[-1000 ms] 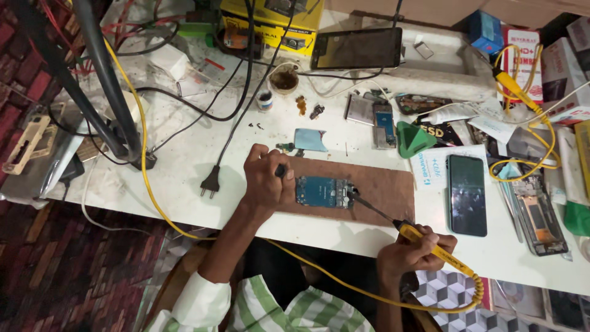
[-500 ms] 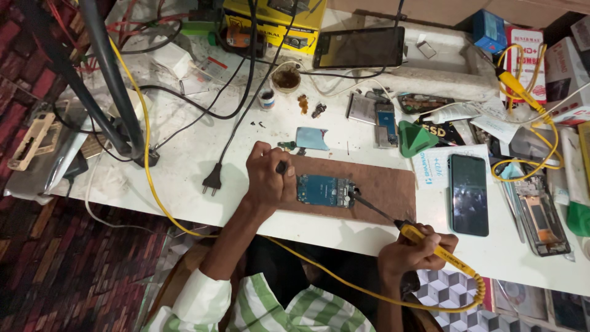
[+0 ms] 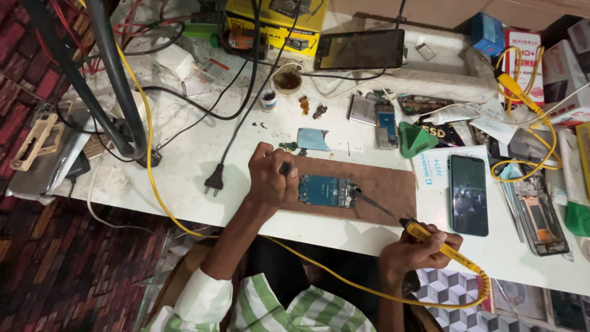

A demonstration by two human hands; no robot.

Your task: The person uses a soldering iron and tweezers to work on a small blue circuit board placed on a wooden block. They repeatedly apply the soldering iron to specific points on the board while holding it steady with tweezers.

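A blue circuit board [image 3: 326, 190] lies on a brown mat [image 3: 393, 187] on the white table [image 3: 184, 166]. My left hand [image 3: 270, 178] rests at the board's left edge, closed on a small dark tool. My right hand [image 3: 418, 252] grips a yellow-handled soldering iron [image 3: 439, 245] near the table's front edge. Its thin metal tip [image 3: 362, 200] touches the right end of the board. A yellow cable [image 3: 344, 280] runs from the iron's handle down under the table.
A dark phone [image 3: 468, 193] lies right of the mat, an opened phone [image 3: 539, 215] beyond it. A black plug [image 3: 214, 181] and cords lie left. A tablet [image 3: 359, 49], a green pick [image 3: 415, 138], boxes and a black stand leg [image 3: 117, 80] crowd the back.
The view has shifted slightly. Both hands hold about the same places, with the iron's tip still at the board's right end.
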